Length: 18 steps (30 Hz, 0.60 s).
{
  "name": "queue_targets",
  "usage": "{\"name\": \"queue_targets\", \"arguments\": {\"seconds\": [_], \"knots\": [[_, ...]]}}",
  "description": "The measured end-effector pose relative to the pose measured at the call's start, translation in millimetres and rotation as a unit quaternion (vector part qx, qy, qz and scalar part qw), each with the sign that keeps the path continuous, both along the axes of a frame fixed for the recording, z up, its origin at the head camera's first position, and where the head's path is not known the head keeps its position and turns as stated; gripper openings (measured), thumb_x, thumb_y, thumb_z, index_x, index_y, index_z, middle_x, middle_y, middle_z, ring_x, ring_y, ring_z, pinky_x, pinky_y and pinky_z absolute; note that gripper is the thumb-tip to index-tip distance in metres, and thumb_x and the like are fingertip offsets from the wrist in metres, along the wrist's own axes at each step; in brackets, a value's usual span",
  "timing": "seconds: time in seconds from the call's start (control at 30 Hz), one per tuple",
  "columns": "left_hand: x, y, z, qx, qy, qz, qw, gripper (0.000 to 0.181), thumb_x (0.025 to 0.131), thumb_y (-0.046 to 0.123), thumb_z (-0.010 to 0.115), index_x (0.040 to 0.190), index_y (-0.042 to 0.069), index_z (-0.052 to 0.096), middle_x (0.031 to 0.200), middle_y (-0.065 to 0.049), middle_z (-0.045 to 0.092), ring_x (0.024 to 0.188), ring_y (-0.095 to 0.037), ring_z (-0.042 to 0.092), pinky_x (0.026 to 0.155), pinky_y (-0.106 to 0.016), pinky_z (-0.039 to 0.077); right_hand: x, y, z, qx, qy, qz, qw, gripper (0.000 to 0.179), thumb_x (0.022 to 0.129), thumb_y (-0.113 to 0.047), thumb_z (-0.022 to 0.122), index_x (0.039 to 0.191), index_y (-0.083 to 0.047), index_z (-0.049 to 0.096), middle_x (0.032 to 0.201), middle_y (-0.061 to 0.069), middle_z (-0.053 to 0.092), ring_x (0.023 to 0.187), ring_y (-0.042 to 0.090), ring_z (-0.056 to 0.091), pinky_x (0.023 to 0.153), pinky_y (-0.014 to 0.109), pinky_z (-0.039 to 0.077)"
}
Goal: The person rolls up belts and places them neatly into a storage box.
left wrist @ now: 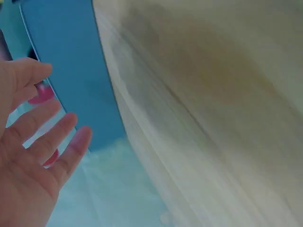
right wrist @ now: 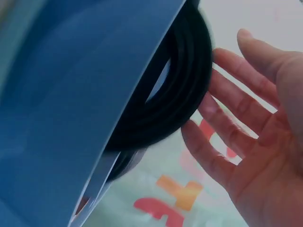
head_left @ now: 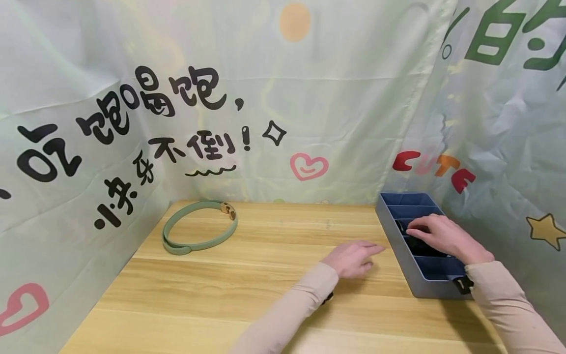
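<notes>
A blue divided box (head_left: pixel 400 248) stands at the right of the table, several compartments running along its length. My right hand (head_left: pixel 448 238) is over its middle compartments. In the right wrist view, a black coiled strap (right wrist: pixel 201 66), like a rolled belt, sticks up past the box wall (right wrist: pixel 71 118). The fingertips of my right hand (right wrist: pixel 265 123) are at the coil's outer edge, fingers spread, thumb apart. Part of the coil is hidden behind the wall. My left hand (head_left: pixel 352 258) hovers left of the box, fingers extended and holding nothing; the left wrist view shows its palm beside the box wall (left wrist: pixel 71 71).
A green belt (head_left: pixel 216 242) with a gold buckle (head_left: pixel 226 208) lies in a loop at the table's back left. Printed cloth (head_left: pixel 345 98) hangs behind and on both sides of the wooden table (head_left: pixel 265 285). A second dark coil (right wrist: pixel 124 166) shows lower at the box.
</notes>
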State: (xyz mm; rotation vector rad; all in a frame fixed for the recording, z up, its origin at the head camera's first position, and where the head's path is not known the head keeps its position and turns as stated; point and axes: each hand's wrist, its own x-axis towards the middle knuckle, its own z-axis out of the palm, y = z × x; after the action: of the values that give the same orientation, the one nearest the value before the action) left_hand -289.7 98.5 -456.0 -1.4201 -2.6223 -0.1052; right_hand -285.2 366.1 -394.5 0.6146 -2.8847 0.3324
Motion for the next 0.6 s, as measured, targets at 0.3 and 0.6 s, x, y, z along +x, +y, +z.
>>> {"name": "queue_targets", "arguments": {"seconds": [0.3,0.6], "knots": [[-24.0,-67.2,-10.4,0.012,-0.041,0.049,0.9979,0.04,0.098,0.021,0.058,0.137,0.018,0.058,0.13,0.004,0.065,0.117,-0.011,0.062,0.097,-0.024,0.048,-0.7,-49.2,0.5,0.002,-0.03,0.023,0.9993,0.026,0.092,-0.025,0.067,0.111,-0.007,0.072,0.098,0.002,0.073,0.087,0.019,0.068,0.076,0.043,0.056],[-39.9,-156.4,-11.1,0.043,-0.119,0.185,0.9745,0.027,0.094,0.021,0.062,0.118,0.011,0.07,0.11,-0.003,0.073,0.096,-0.017,0.069,0.086,-0.033,0.054,3.3,-87.4,-0.2,0.012,-0.085,0.089,0.9923,0.015,0.093,-0.027,0.066,0.103,-0.018,0.072,0.093,-0.008,0.071,0.08,0.005,0.065,0.07,0.032,0.054]]}}
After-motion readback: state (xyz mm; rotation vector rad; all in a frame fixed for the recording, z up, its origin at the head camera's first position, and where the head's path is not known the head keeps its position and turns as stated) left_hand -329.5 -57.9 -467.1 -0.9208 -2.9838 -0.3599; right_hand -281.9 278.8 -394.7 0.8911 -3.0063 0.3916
